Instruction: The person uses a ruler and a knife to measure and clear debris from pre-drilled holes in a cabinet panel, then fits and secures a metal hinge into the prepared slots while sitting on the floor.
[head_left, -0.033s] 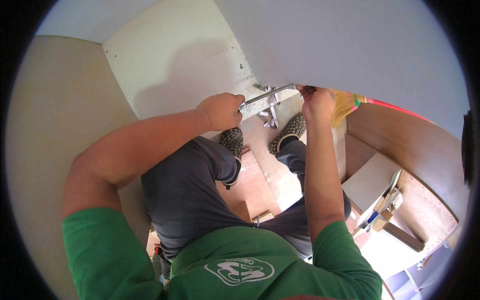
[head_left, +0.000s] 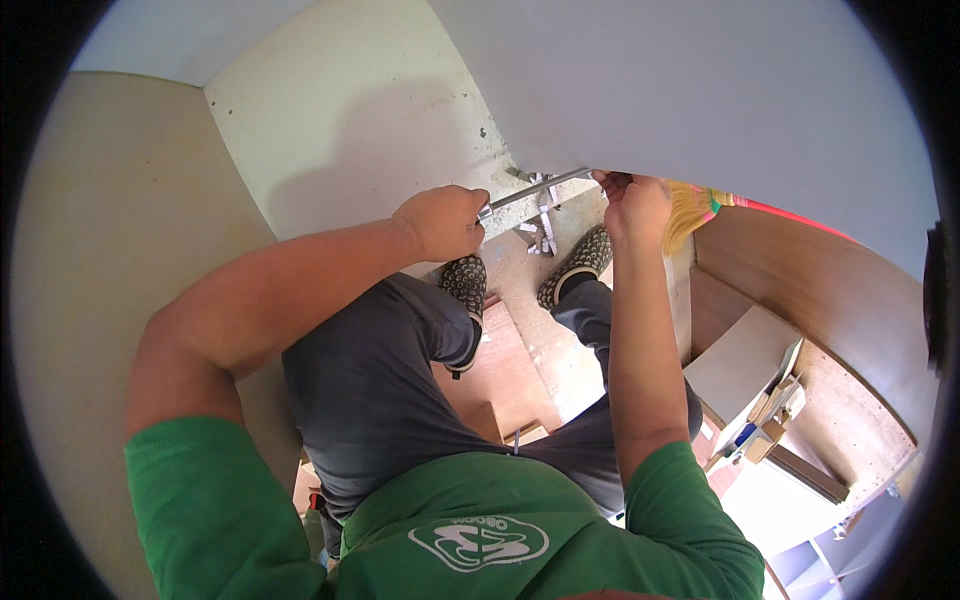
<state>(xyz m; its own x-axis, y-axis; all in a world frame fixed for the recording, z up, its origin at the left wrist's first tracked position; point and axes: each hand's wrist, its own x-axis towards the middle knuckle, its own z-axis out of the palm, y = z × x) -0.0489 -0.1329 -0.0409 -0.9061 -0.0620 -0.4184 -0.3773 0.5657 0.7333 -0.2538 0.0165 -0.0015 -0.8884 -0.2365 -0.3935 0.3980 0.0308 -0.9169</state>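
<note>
My left hand (head_left: 441, 222) is closed round the grip end of a screwdriver (head_left: 538, 192). Its long metal shaft slants up and right from a silver collar at my fist; the handle is hidden in the fist. The shaft's tip reaches the lower edge of a large grey panel (head_left: 700, 90). At that tip my right hand (head_left: 637, 205) has its fingers bent and pinched together against the panel's edge. Whatever lies between those fingers is too small or hidden to make out.
Crumpled white strips (head_left: 544, 230) lie on the floor by my shoes. A broom (head_left: 684, 215) with a red handle rests right of my right hand. Wooden boards (head_left: 505, 350) lie between my legs. A beige panel (head_left: 130, 270) stands at left; boxes (head_left: 770, 415) are at right.
</note>
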